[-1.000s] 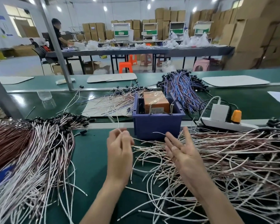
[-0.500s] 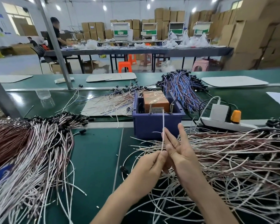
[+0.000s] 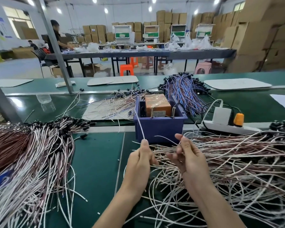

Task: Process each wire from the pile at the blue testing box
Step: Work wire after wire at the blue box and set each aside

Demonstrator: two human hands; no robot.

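Observation:
The blue testing box (image 3: 158, 127) stands mid-bench with an orange unit (image 3: 157, 105) inside. My left hand (image 3: 139, 163) pinches one end of a thin white wire (image 3: 139, 125), which rises toward the box's left rim. My right hand (image 3: 187, 155) pinches the wire's other end (image 3: 164, 138), curving in front of the box. Both hands hover just before the box, over the left edge of the tangled wire pile (image 3: 229, 165) on the right.
A second heap of white and brown wires (image 3: 31, 158) covers the left bench. Blue-striped wires (image 3: 184, 94) lie behind the box. A power strip (image 3: 227, 125) with a white adapter and orange plug sits right of the box. A metal post (image 3: 54, 46) rises at back left.
My hands have drawn apart from the joined position in front of the box, each holding one end of the wire. The left end now tilts up to the box's left rim.

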